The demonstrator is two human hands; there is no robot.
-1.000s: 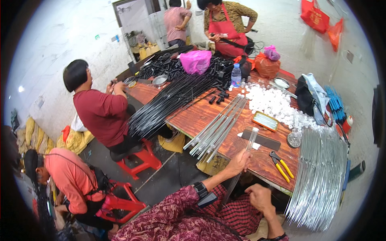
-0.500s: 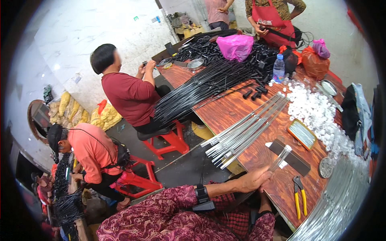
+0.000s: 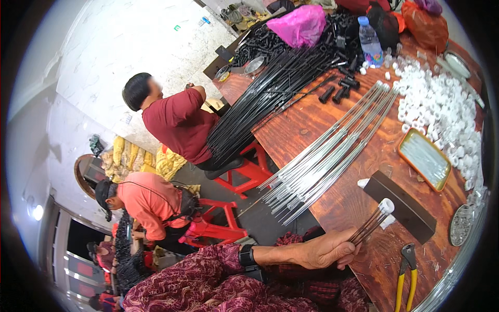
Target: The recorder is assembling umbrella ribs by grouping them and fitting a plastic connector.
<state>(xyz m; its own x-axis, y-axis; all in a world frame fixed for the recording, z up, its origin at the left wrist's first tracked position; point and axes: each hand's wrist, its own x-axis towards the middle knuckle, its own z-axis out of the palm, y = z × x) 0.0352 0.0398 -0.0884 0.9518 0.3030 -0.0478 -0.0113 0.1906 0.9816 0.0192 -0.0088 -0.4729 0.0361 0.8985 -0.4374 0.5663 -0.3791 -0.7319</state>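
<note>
We look down on a long wooden worktop from above. Our left hand reaches in from the lower edge, a dark watch at the wrist. Its fingers are curled together around 1 small bundle of thin metal rods, gripping the lower end. The bundle's long axis rises up and to the right from the hand, ending in a white cap that sits just beside a dark rectangular block lying on the worktop. Our right hand is out of view, so we cannot tell how its fingers stand.

Up and slightly left of the hand, near it, lies a loose sheaf of silver rods, slanted the same way as the held bundle. Further up is a heap of black rods. A pile of white caps lies at upper right, a yellow-rimmed tray below it, and yellow-handled pliers to the right of our hand. 2 other people sit on red stools at our left.
</note>
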